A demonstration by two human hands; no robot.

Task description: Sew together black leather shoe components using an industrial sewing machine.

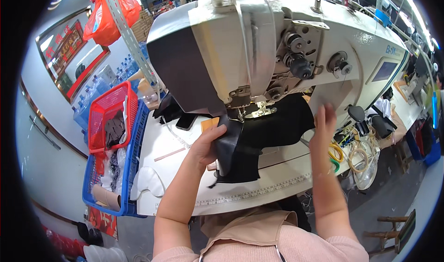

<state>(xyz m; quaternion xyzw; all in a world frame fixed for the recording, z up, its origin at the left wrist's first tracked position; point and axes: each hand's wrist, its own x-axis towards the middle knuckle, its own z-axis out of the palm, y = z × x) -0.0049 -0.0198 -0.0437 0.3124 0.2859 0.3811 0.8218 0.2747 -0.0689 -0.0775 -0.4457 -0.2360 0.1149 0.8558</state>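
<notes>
A large white industrial sewing machine [277, 40] fills the top of the view. Under its needle and presser foot [252, 109] lies a black fabric piece [273, 127] that drapes down toward me. My left hand [208, 144] grips the left edge of this black piece, just left of the needle. My right hand [323, 125] is raised to the right of the fabric, fingers spread and blurred, near the machine's body and holding nothing.
A red basket [99, 123] sits in a blue crate [134, 169] of parts at the table's left. A dark phone [186, 121] lies behind my left hand. Yellow-handled scissors [336, 153] and coiled cord [358, 158] lie at the right. A ruler strip [259, 190] runs along the white table's front edge.
</notes>
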